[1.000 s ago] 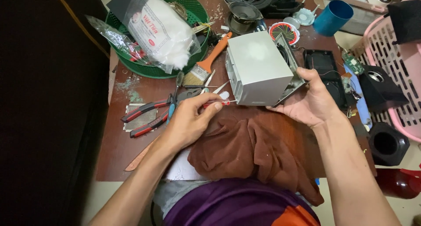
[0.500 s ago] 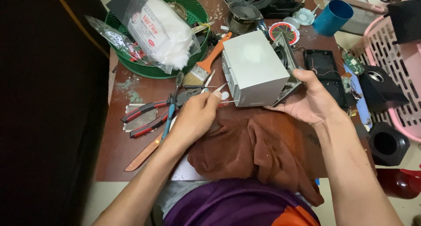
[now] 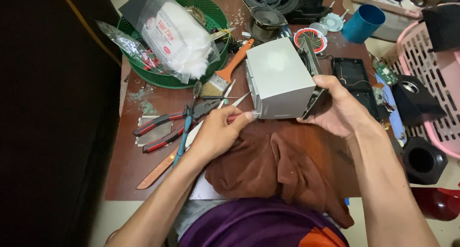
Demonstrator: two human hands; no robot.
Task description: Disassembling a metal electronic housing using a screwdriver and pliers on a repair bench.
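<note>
A green plastic basket [image 3: 143, 72] at the table's far left holds a clear bag of white cotton [image 3: 179, 36]. Nearer lie red-handled pliers [image 3: 163, 129] and an orange-handled paintbrush [image 3: 225, 76]. The left hand [image 3: 218, 134] pinches a thin red-handled tool [image 3: 239, 116], its tip touching the lower left corner of a grey metal box [image 3: 278, 79]. The box stands tilted mid-table, just above a brown cloth [image 3: 278, 165]. The right hand [image 3: 340, 108] grips the box's right side. Further right stand a blue cup [image 3: 362, 24] and a pink basket [image 3: 431, 84].
</note>
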